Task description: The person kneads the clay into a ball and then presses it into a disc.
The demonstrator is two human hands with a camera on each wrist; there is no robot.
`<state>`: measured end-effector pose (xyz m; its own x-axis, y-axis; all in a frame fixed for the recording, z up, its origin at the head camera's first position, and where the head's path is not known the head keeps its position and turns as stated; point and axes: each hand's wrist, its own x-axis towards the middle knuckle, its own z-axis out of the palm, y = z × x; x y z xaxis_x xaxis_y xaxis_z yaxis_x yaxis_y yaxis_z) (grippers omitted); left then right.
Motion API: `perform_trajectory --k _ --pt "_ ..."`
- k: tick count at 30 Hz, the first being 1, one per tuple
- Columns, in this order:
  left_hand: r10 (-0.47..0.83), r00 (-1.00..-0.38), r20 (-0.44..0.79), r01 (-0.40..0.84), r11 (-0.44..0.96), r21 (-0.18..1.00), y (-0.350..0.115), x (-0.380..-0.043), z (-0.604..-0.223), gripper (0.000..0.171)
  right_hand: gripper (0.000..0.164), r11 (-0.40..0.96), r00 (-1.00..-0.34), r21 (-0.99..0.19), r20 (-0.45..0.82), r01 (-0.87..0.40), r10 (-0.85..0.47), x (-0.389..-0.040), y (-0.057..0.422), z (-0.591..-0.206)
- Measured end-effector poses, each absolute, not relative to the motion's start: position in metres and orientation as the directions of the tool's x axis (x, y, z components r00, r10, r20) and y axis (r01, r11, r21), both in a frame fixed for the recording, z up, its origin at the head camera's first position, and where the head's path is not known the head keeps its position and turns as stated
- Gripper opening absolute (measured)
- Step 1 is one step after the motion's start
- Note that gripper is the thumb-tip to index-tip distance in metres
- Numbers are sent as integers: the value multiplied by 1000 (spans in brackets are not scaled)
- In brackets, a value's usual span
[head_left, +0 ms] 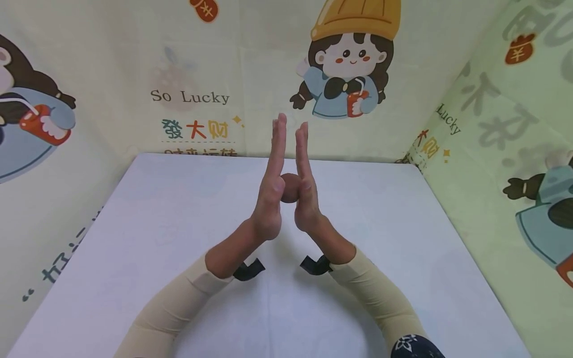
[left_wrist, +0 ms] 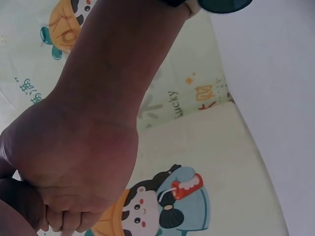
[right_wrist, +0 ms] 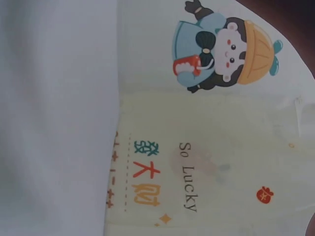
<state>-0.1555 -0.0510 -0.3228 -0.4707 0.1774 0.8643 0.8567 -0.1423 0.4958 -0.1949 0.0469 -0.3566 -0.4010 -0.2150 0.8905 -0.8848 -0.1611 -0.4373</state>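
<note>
L hand [head_left: 271, 191] & R hand [head_left: 308, 191] both flat, fingers straight, palms apart w/ brown ball [head_left: 290, 188] pressed btwn them, over white tabletop [head_left: 380, 209]. Printed backdrop [head_left: 268, 59] behind, w/ "So Lucky" txt [head_left: 190, 96].

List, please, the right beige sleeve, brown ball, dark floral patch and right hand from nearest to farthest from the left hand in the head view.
1. Brown ball, against the left hand
2. Right hand, just opposite
3. Right beige sleeve, lower right
4. Dark floral patch, bottom right
</note>
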Motion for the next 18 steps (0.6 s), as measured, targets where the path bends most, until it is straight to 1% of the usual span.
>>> perform_trajectory --k 3,6,13,18 --pt "167 -478 862 848 -169 503 -54 -157 -319 93 88 -158 -407 -447 884 -881 -230 -193 44 -359" --pt "156 -473 867 847 -189 496 -59 -161 -314 93 89 -144 -413 -452 880 -880 -236 -191 40 -361" --pt "86 -454 887 878 -127 461 -70 -176 -304 92 91 -106 -449 -484 860 -869 -244 -187 28 -366" --pt "44 -482 875 867 -117 484 -80 -190 -304 89 93 -105 -468 -503 849 -858 -248 -184 21 -367"
